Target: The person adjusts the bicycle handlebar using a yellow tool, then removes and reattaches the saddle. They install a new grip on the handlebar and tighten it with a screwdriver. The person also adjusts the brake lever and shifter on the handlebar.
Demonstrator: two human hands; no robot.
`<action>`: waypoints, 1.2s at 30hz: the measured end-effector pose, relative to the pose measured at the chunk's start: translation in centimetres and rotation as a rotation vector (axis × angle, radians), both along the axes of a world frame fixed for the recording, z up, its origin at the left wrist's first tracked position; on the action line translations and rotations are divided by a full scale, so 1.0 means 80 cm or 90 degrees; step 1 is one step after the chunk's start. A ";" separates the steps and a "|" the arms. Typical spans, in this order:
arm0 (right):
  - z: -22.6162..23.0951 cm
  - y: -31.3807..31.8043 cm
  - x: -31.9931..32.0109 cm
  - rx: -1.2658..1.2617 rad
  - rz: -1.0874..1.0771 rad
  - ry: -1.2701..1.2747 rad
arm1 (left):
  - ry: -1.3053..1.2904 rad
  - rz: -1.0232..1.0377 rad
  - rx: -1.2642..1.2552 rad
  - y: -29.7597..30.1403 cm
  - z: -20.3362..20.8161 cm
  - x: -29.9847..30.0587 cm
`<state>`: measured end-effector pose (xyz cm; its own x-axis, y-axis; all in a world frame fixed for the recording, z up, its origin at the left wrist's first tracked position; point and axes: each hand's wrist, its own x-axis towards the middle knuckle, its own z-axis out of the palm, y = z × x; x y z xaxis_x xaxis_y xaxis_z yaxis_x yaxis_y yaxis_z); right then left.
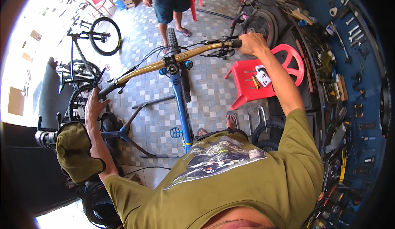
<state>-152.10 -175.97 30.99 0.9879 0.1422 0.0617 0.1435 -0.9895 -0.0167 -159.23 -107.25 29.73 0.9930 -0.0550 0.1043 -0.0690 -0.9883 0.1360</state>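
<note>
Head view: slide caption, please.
Left hand and right hand at the gold handlebar of a blue bike, red chair at right.

Red plastic chair [242, 92] bearing a white item [262, 76], blue wall [371, 85] hung with wrenches [354, 31], checkered tile floor [214, 80], black bicycle [80, 56] at left, person [164, 17] in dark shorts [170, 2].

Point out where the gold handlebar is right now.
In the head view, the gold handlebar crosses the upper middle at the front of the blue frame, with the left hand at its left end and the right hand at its right.
</note>
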 end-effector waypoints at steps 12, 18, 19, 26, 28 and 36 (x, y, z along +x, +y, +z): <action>0.011 0.028 -0.018 -0.004 -0.035 -0.022 | -0.032 0.010 0.109 -0.043 -0.010 0.047; 0.011 0.035 -0.018 -0.017 -0.054 -0.016 | -0.062 -0.011 0.091 -0.025 -0.024 0.059; 0.010 0.038 -0.018 -0.016 -0.048 -0.017 | -0.052 -0.011 0.093 -0.020 -0.026 0.059; 0.009 0.032 -0.017 -0.006 -0.040 -0.017 | -0.086 -0.043 0.128 -0.024 -0.025 0.061; 0.009 0.031 -0.019 -0.010 -0.047 -0.013 | -0.061 -0.027 0.092 -0.032 -0.022 0.056; 0.006 0.030 -0.022 -0.015 -0.033 -0.032 | -0.052 0.006 0.109 -0.036 -0.018 0.053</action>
<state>-153.82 -173.55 31.49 0.9897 0.0927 0.1087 0.0918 -0.9957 0.0134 -154.97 -110.15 28.30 0.9822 -0.0701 0.1744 -0.0640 -0.9971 -0.0404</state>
